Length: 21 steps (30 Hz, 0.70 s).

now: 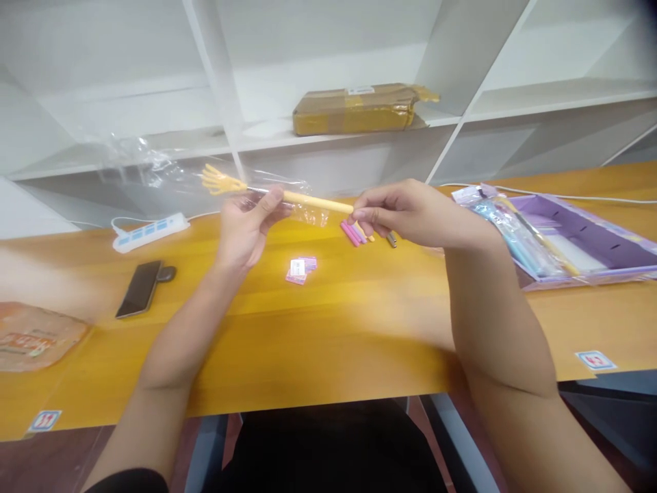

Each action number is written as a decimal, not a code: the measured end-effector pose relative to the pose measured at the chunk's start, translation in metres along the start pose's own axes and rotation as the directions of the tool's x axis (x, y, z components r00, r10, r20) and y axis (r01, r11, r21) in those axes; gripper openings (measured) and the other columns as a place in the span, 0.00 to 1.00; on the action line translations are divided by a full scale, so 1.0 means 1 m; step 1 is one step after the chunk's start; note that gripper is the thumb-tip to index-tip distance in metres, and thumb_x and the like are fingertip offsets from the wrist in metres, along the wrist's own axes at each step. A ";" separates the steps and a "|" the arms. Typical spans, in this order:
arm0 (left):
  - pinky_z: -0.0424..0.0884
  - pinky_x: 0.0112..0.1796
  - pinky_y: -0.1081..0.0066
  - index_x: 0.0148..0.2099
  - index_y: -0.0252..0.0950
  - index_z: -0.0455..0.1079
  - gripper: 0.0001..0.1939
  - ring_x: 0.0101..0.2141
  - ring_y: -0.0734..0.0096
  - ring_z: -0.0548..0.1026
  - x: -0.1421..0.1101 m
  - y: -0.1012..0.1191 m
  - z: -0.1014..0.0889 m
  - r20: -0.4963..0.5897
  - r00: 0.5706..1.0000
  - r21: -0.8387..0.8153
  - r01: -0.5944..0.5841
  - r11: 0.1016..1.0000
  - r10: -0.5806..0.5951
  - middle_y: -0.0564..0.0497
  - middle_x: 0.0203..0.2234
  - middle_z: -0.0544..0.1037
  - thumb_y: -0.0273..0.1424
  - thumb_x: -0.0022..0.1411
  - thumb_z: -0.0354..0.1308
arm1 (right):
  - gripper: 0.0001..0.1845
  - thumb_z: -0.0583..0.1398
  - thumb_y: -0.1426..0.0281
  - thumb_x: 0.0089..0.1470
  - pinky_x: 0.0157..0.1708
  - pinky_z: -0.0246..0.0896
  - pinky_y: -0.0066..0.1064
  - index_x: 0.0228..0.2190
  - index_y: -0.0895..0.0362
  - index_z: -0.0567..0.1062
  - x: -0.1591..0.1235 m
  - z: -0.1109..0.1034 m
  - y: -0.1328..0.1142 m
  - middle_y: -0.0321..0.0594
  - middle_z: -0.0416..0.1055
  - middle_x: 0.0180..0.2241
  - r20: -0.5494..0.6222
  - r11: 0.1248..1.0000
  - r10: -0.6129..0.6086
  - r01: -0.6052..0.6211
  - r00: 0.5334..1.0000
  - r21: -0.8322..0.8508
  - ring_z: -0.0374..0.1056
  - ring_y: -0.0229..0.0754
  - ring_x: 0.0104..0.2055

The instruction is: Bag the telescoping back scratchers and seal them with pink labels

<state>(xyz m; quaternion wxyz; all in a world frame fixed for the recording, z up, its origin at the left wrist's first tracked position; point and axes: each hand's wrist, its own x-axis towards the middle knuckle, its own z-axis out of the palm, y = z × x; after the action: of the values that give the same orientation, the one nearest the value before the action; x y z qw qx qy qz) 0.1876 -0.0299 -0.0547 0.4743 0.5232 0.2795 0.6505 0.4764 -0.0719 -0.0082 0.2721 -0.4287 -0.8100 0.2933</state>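
Note:
A yellow back scratcher, with a hand-shaped head and a short metal rod behind it, is held level above the table. My left hand pinches it where the rod meets the handle, with clear plastic wrap around the head and part of the handle. At the far end of the handle, my right hand is closed on its tip. Below lie pink sticks, partly covered by my right hand, and small pink printed cards.
A purple box with wrapped sticks stands at right. On the left are a phone, a power strip and an orange-brown bag. A taped cardboard parcel sits on the shelf behind the table.

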 end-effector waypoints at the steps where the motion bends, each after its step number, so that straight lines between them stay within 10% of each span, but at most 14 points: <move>1: 0.86 0.40 0.71 0.36 0.35 0.83 0.21 0.34 0.69 0.85 0.001 0.001 -0.001 0.000 1.000 -0.004 0.003 1.000 -0.003 0.51 0.29 0.83 0.43 0.53 0.86 | 0.28 0.62 0.43 0.72 0.30 0.60 0.35 0.34 0.53 0.81 0.000 0.000 0.000 0.40 0.78 0.30 -0.005 1.000 -0.007 0.007 1.000 -0.007 0.66 0.39 0.29; 21: 0.86 0.39 0.66 0.39 0.36 0.84 0.21 0.33 0.67 0.85 -0.008 0.008 0.006 0.045 0.998 -0.023 0.042 0.999 -0.041 0.50 0.32 0.84 0.43 0.52 0.86 | 0.28 0.71 0.39 0.59 0.27 0.62 0.35 0.32 0.52 0.87 0.013 0.010 0.016 0.40 0.78 0.28 -0.063 0.979 -0.062 0.073 0.996 0.192 0.69 0.40 0.28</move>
<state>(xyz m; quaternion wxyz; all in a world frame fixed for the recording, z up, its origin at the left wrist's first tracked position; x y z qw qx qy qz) 0.1905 -0.0407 -0.0494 0.5001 0.5258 0.2719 0.6320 0.4716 -0.0557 -0.0236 0.3453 -0.3803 -0.7836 0.3493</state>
